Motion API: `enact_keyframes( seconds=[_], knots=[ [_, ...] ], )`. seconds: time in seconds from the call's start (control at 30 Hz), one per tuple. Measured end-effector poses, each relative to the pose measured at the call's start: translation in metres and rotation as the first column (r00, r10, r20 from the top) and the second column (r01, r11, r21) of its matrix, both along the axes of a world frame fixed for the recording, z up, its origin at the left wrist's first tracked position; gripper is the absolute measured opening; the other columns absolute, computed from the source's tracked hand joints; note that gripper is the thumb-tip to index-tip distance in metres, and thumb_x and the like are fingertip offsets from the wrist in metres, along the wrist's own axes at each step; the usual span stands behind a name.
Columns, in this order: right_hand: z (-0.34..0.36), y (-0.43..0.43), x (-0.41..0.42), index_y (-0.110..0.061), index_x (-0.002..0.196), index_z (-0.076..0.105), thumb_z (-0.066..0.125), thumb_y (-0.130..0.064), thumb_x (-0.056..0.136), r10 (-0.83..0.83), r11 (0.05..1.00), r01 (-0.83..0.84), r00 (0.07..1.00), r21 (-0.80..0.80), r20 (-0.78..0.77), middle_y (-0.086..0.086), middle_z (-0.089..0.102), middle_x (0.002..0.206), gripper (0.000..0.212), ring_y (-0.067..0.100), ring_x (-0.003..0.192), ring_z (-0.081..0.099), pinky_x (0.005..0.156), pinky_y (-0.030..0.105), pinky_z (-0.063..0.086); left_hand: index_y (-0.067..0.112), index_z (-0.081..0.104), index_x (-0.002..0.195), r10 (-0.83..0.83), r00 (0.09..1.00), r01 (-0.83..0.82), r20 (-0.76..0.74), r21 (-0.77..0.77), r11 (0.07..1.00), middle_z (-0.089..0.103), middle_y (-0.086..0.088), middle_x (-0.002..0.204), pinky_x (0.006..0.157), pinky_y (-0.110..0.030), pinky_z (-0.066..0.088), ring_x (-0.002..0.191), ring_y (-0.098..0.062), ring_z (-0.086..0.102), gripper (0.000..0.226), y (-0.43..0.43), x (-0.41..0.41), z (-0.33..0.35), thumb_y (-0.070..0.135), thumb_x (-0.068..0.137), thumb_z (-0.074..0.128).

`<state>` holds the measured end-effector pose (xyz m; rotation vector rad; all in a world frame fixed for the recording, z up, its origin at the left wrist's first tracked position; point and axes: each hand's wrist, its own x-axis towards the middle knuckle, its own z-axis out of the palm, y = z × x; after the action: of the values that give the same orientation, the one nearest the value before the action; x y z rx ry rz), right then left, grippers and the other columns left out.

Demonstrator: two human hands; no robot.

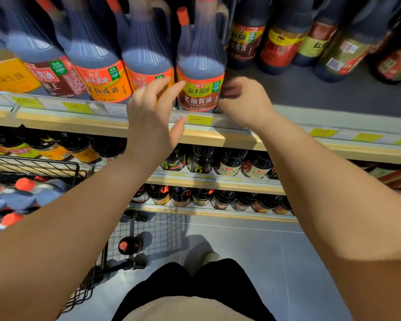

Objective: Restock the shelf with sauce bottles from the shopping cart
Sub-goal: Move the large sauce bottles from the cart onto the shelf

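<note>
A dark sauce bottle (pixel 200 72) with a red, green and brown label stands upright at the front edge of the upper shelf (pixel 299 98). My left hand (pixel 152 114) is just left of its label, fingers spread and loosely bent, fingertips at the label's edge. My right hand (pixel 245 101) is at the bottle's right side near its base, fingers curled; whether it touches the bottle I cannot tell. A black wire shopping cart (pixel 39 167) at the lower left holds several bottles with red caps (pixel 24 184).
More sauce bottles (pixel 97 66) fill the shelf to the left, others (pixel 285 42) stand further back on the right. A bare patch of shelf lies right of the bottle. Lower shelves (pixel 215 181) hold small dark bottles. Yellow price tags (pixel 199 119) line the shelf edge.
</note>
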<state>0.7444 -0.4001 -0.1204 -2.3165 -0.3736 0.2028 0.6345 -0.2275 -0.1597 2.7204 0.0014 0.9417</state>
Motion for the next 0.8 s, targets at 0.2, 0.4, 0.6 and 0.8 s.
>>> enact_keyframes(
  seconds=[0.2, 0.4, 0.6, 0.8],
  knots=[
    [0.02, -0.013, -0.077, -0.018, 0.122, 0.063, 0.06, -0.018, 0.087, -0.105, 0.993, 0.105, 0.994, -0.051, 0.015, 0.0, 0.066, 0.119, 0.035, 0.017, 0.111, 0.059, 0.097, 0.032, 0.047, 0.01, 0.061, 0.119, -0.214, 0.96, 0.171, -0.183, -0.222, 0.96, 0.063, -0.008, 0.113, 0.088, -0.036, 0.047, 0.098, -0.025, 0.057, 0.038, 0.004, -0.051, 0.034, 0.02, 0.082, 0.061],
    [0.045, -0.017, -0.161, -0.017, 0.117, 0.066, 0.059, -0.016, 0.089, -0.044, 0.999, 0.045, 0.998, 0.023, -0.046, -0.003, 0.067, 0.11, 0.028, 0.014, 0.1, 0.062, 0.091, 0.028, 0.049, 0.015, 0.067, 0.11, -0.319, 0.915, 0.289, -0.247, -0.149, 0.946, 0.067, 0.002, 0.1, 0.079, -0.022, 0.038, 0.093, -0.017, 0.059, 0.028, 0.01, -0.104, 0.065, 0.026, 0.086, 0.058],
    [0.053, -0.024, -0.228, -0.02, 0.113, 0.068, 0.064, -0.019, 0.089, 0.025, 0.997, -0.022, 0.999, 0.079, -0.044, -0.006, 0.068, 0.099, 0.024, 0.012, 0.092, 0.064, 0.089, 0.031, 0.052, 0.019, 0.066, 0.113, -0.264, 0.89, 0.163, -0.371, -0.282, 0.946, 0.063, 0.01, 0.093, 0.077, -0.025, 0.048, 0.076, -0.005, 0.056, 0.024, 0.007, -0.159, 0.083, 0.023, 0.089, 0.062],
    [0.059, -0.025, -0.297, -0.024, 0.11, 0.068, 0.063, -0.019, 0.09, 0.163, 0.981, -0.154, 0.984, 0.119, -0.07, -0.007, 0.067, 0.099, 0.02, 0.014, 0.093, 0.064, 0.083, 0.031, 0.055, 0.028, 0.062, 0.098, -0.177, 0.916, -0.075, -0.359, -0.588, 0.805, 0.058, 0.014, 0.08, 0.07, -0.024, 0.045, 0.068, -0.006, 0.052, 0.014, 0.007, -0.242, 0.087, 0.019, 0.088, 0.065]
  ],
)
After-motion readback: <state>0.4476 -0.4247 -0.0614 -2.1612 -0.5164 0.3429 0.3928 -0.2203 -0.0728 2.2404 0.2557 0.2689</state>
